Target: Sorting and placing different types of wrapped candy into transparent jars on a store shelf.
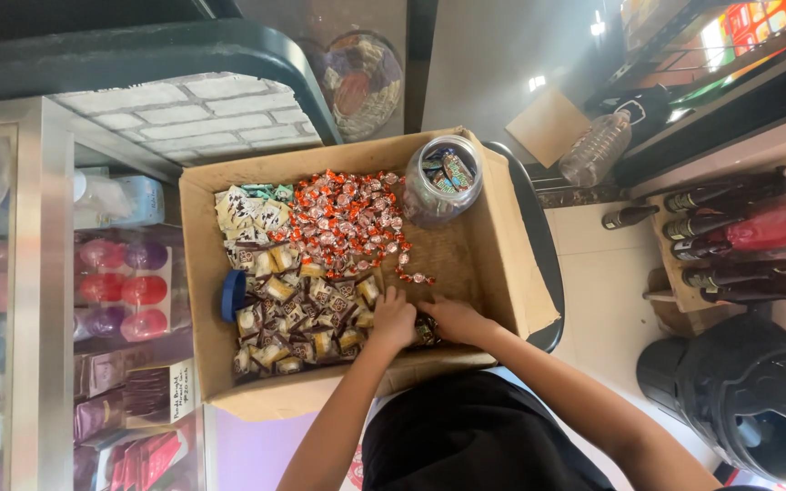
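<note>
A brown cardboard box [502,264] holds heaps of wrapped candies. Orange-and-silver sweets [346,218] fill its middle back, cream-wrapped ones [246,211] lie at the back left, and brown-and-gold ones [297,318] crowd the near left. My left hand [394,318] rests on the edge of the brown-and-gold heap, fingers curled into it. My right hand [452,318] lies beside it on the box floor, fingers bent over a few dark wrapped candies. A clear plastic jar [441,185] with several wrapped sweets inside stands in the far right corner. A blue lid [233,295] leans on the left wall.
The box sits on a dark chair [539,245]. A glass display case [93,300] with coloured packages stands to the left. Dark bottles [730,232] lie on a shelf at right, a crushed clear bottle [595,148] beyond, and a black bin [757,400] at near right.
</note>
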